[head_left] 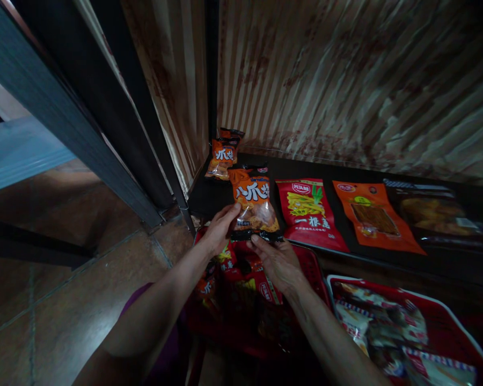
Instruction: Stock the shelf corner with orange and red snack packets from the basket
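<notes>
Both my hands hold one orange snack bag [253, 201] with a black bottom edge, at the front lip of a dark shelf [338, 172]. My left hand [218, 229] grips the bag's lower left side. My right hand [277, 261] pinches its black bottom seam from below. A second orange bag [222, 157] of the same kind stands further back in the shelf's left corner, with another behind it.
On the shelf to the right lie a red snack bag [309, 213], an orange flat pack [373, 215] and a dark pack [434, 212]. Below stand a red basket [314, 262] and a second red basket [446, 316], both with several packets. A metal post [104, 112] rises at left.
</notes>
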Tool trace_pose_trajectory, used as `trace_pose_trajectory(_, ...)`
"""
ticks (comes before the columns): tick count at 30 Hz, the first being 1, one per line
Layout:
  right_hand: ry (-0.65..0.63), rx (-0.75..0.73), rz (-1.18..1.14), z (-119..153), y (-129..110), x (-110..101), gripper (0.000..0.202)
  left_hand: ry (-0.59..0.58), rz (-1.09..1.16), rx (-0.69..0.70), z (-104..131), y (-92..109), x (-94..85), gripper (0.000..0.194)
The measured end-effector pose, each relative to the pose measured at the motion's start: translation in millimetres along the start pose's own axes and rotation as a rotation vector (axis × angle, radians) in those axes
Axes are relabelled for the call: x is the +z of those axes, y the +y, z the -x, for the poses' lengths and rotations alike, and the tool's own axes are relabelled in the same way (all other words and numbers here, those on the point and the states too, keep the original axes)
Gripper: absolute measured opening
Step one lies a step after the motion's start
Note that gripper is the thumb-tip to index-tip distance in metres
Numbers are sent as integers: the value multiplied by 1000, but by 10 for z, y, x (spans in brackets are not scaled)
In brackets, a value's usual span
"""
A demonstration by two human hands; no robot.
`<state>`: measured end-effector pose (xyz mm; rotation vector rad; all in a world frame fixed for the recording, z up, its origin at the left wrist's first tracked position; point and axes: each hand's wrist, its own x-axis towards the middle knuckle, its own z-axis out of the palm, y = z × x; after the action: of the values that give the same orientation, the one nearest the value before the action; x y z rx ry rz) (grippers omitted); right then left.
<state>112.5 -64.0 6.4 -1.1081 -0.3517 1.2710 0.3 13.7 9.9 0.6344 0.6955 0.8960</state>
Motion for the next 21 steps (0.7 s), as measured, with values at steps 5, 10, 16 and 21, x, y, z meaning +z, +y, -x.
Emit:
trace_pose_trajectory(5,51,-47,-48,-39,-59,-32,31,-99,-115,-55,53,7,-49,34)
trace_pose_trajectory(10,21,-60,-32,-63,-79,-62,27,-202,-219,-78,76,-60,-45,43)
trace_pose_trajectory(16,-11,-52,-2,-60,-84,-109,26,-205,-225,-40,74,-81,-40,37)
trace_pose_trajectory(21,12,-51,-7,-48,-112,-139,29,-185,-212,-35,76,-55,-56,37)
